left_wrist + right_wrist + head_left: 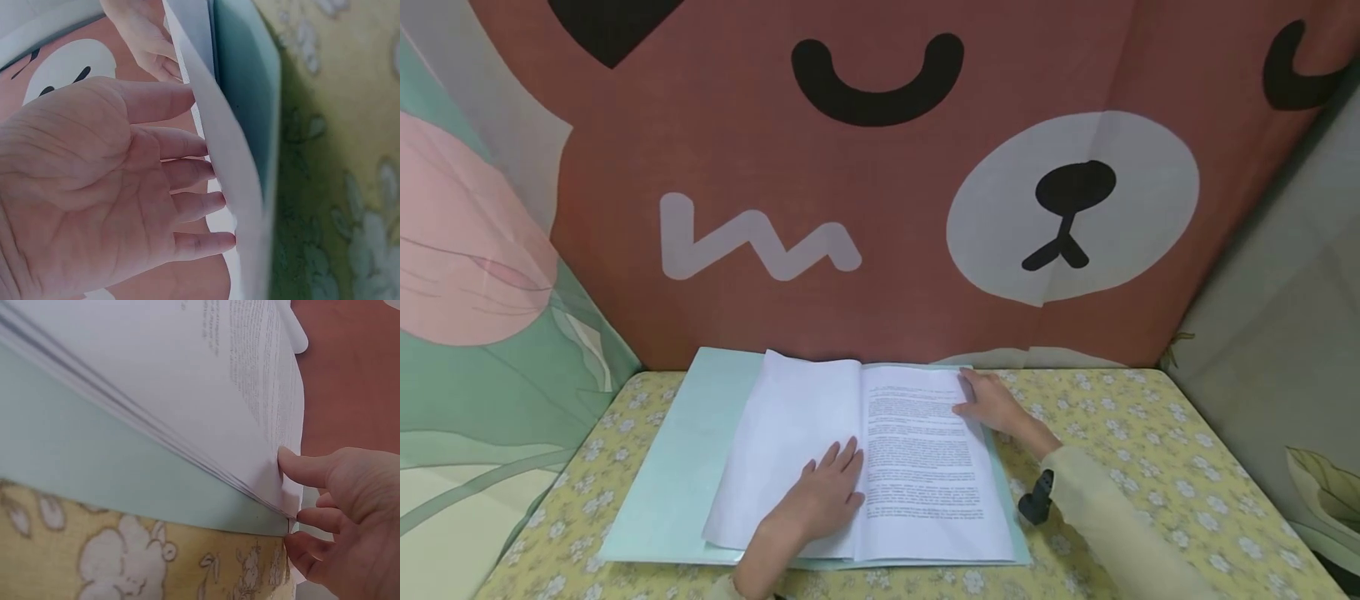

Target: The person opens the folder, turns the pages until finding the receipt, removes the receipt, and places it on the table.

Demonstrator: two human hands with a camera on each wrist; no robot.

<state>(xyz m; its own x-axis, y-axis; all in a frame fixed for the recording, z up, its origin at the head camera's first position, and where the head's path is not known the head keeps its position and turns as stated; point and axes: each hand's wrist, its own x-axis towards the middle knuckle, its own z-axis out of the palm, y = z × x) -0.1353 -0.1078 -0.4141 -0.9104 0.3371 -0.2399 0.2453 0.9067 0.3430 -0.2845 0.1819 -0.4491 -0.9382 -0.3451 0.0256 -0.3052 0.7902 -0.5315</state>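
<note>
A light green folder (688, 467) lies spread on the table with a stack of white sheets in it. The turned blank page (790, 417) is on the left, and a page of printed text (917, 467) faces up on the right. My left hand (827, 496) rests with extended fingers on the blank page near the fold; the left wrist view shows its fingertips (215, 203) touching the paper. At the upper right corner of the printed page, my right hand (996, 404) pinches the paper edge, thumb (306, 467) on top and index finger at the rim.
A yellow floral cloth (1097, 467) covers the table. Behind it hangs a red-brown cloth (895, 308) with a cartoon bear, and patterned cloths (475, 383) flank both sides. A black wrist device (1037, 498) sits by the right sleeve (1112, 517).
</note>
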